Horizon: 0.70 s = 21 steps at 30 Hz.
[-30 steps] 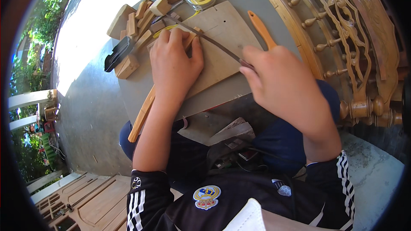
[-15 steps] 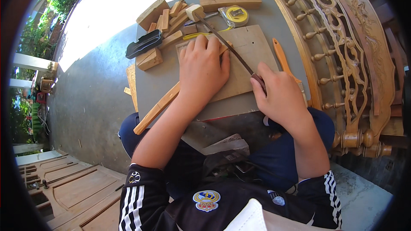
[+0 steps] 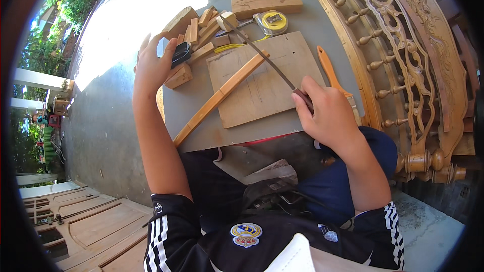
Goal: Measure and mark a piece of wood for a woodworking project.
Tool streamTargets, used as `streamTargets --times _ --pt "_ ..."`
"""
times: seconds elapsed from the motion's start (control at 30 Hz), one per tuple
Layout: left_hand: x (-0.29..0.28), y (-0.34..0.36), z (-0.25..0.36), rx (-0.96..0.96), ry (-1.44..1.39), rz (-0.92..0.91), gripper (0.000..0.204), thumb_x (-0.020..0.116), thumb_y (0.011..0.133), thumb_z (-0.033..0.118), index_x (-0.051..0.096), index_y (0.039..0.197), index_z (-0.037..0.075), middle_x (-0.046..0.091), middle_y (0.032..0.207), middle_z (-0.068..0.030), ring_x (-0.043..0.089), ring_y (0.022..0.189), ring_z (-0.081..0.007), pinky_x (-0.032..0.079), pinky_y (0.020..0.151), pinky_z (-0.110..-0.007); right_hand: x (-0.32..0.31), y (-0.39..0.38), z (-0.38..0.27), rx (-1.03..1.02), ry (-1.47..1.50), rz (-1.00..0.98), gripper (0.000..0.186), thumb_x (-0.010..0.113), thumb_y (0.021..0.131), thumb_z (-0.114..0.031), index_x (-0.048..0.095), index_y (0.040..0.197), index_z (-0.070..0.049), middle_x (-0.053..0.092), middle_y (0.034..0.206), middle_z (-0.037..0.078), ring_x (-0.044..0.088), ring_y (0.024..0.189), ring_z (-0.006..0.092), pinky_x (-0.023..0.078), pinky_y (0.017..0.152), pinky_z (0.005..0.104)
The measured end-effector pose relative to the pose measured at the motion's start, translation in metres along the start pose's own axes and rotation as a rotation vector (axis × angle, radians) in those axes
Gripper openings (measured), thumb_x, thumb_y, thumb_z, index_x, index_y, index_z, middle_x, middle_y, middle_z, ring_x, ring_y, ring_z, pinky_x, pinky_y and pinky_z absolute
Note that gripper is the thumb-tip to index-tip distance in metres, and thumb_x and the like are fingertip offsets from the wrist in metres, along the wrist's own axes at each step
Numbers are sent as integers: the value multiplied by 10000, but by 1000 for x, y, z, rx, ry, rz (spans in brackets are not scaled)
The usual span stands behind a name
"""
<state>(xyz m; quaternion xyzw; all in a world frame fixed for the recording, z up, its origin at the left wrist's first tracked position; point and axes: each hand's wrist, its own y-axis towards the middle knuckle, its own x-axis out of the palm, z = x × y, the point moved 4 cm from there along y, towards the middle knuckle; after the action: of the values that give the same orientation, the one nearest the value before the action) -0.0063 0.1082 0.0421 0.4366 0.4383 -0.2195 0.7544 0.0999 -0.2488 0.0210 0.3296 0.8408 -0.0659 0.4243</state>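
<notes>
My left hand [image 3: 154,65] is over the left end of a black case [image 3: 181,55], thumb and fingers apart. It hides much of the case; I cannot tell whether they touch. A light bluish patch shows between thumb and fingers. My right hand [image 3: 322,108] is closed round the dark handle of a long thin file [image 3: 272,65], whose blade points up and left. Under the blade is the far end of a narrow wooden strip [image 3: 222,94]. That strip slants across a flat wooden board [image 3: 267,98] to the table's near left edge.
Wood blocks [image 3: 179,75] and small offcuts crowd the grey table's [image 3: 189,106] far left. Farther back lie a mallet [image 3: 228,21], a yellow tape measure [image 3: 273,22] and a long block [image 3: 267,4]. An orange-handled brush [image 3: 328,68] lies right, beside carved wooden furniture [image 3: 403,65].
My left hand has let go of the wooden strip and moved left to the black case. The strip now lies uncovered on the board. My right hand still holds the file, almost unmoved.
</notes>
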Motion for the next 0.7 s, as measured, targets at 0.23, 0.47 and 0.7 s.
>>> streamTargets --times 0.23,0.47,0.7 --pt "18 16 -12 -225 -291 76 328 656 986 285 680 1239 76 703 1235 -230 635 1257 -392 526 1005 -475 1 0 0 -39 17 42 158 632 959 -156 534 928 -37 649 700 209 654 674 433 494 600 532" --pt "29 20 -23 -151 -268 -14 262 712 939 205 698 1175 93 724 1204 -189 680 1197 -356 557 952 -440 2 0 -2 -27 -16 25 158 630 961 -156 529 926 -40 655 703 205 658 672 434 503 602 529" --pt "12 13 -5 -204 -154 145 197 759 905 211 717 1054 90 775 1027 -121 767 988 -279 585 849 -381 3 0 -1 -47 -14 39 156 629 961 -153 528 933 -37 655 705 205 661 669 430 505 599 526"
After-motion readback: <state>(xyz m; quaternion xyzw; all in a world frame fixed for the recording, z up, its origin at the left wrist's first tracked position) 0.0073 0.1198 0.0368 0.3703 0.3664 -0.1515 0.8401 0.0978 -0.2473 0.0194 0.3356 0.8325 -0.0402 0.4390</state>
